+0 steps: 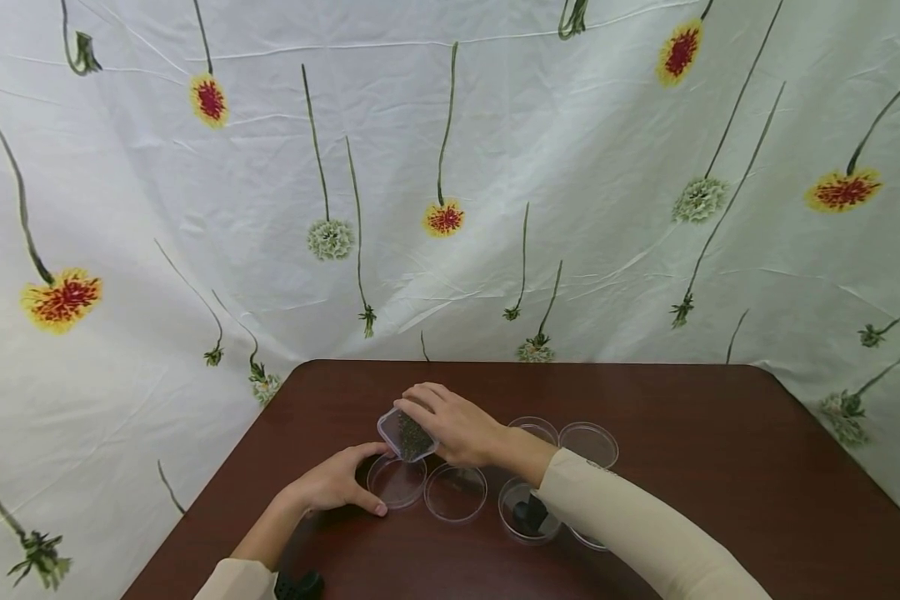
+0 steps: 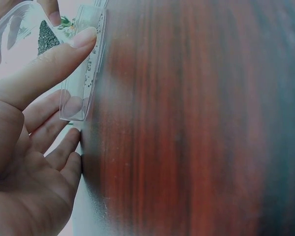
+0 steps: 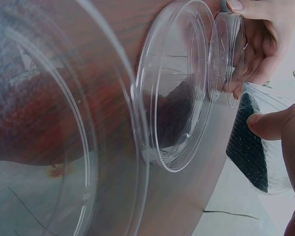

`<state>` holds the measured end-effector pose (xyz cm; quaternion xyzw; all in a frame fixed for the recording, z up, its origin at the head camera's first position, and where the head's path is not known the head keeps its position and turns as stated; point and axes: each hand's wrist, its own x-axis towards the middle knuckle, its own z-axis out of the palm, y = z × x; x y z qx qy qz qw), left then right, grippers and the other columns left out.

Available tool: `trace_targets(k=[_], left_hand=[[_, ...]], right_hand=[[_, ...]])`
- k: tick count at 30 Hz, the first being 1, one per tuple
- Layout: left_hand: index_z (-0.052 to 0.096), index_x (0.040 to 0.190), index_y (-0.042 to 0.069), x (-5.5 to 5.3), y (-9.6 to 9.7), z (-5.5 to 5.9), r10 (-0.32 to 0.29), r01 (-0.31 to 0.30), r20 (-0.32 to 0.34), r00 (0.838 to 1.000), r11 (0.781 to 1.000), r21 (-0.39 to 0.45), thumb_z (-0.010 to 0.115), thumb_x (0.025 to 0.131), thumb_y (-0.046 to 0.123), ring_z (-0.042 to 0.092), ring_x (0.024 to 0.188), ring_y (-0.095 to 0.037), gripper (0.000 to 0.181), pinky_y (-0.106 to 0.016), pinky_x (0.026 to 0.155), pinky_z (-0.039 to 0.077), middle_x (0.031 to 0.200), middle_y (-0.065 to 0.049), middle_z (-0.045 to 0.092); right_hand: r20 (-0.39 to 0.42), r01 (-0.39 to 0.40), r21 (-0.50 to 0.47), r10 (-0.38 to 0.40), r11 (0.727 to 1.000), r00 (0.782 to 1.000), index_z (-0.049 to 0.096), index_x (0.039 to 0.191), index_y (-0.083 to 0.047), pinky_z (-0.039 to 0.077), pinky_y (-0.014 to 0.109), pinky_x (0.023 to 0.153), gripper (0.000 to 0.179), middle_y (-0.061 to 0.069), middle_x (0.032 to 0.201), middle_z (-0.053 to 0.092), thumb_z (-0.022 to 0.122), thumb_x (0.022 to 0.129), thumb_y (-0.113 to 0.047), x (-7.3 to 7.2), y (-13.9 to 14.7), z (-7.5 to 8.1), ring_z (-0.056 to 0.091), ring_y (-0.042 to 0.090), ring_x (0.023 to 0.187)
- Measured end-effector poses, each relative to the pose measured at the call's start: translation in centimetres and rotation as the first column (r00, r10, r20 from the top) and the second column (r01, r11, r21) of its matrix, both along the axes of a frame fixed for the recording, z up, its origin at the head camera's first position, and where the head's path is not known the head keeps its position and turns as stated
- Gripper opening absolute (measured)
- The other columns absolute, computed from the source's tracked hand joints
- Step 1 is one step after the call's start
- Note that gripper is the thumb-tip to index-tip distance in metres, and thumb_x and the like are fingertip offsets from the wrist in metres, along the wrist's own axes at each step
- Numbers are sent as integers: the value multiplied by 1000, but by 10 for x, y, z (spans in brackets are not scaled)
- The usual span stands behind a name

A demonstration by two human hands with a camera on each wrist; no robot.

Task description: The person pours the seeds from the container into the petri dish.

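Observation:
My left hand (image 1: 336,482) holds a clear petri dish (image 1: 397,486) at the left end of a row, its thumb and fingers on either side of the rim. In the left wrist view the thumb lies along the dish's side wall (image 2: 77,101). Above that dish, my right hand (image 1: 459,427) grips a small clear plastic tub (image 1: 387,427) tilted toward it. Dark fine grains (image 3: 248,142) are heaped against the tub's lower side, as the right wrist view shows. Right beside the held dish lies a second clear dish (image 1: 456,493).
More petri dishes stand to the right: one (image 1: 512,521) with a dark piece inside, two at the back, including a clear one (image 1: 589,444), and one partly under the right sleeve (image 1: 637,521). The brown table (image 1: 720,467) meets a flower-printed cloth (image 1: 615,183) behind.

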<state>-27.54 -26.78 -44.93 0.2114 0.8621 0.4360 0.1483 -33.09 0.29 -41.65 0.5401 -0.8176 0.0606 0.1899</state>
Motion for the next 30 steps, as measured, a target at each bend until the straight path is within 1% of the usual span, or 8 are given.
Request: trace_targets(k=[8, 16, 24, 30], left_hand=[[45, 152, -3, 0, 0, 0, -3, 3, 3, 1000, 1000, 14, 96, 75, 15, 45, 133, -42, 94, -57, 101, 43, 150, -23, 46], [44, 152, -4, 0, 0, -1, 6, -6, 4, 1000, 1000, 5, 96, 74, 14, 41, 137, -45, 96, -61, 104, 40, 151, -25, 44], [44, 152, -5, 1, 0, 1, 14, -14, 5, 1000, 1000, -5, 96, 74, 15, 38, 139, -47, 96, -64, 106, 38, 152, -26, 43], [44, 151, -6, 1, 0, 1, 28, -28, 4, 1000, 999, -16, 97, 73, 16, 38, 139, -47, 97, -65, 106, 37, 152, -26, 43]], right_hand=[[4, 9, 23, -9, 1000, 1000, 32, 160, -10, 29, 36, 119, 89, 12, 157, 38, 79, 85, -4, 0, -2, -1, 31, 28, 148], [-9, 16, 46, -15, 999, 1000, 32, 161, -11, 30, 36, 118, 90, 11, 158, 37, 80, 84, -5, 1, -5, 0, 31, 28, 148], [-35, 8, 44, -6, 999, 999, 34, 160, -9, 27, 35, 120, 90, 13, 157, 39, 81, 84, -5, 2, -8, 1, 33, 29, 147], [-49, 10, 61, -7, 998, 999, 34, 160, -10, 25, 34, 121, 89, 12, 158, 39, 81, 85, -7, 2, -8, 3, 32, 28, 148]])
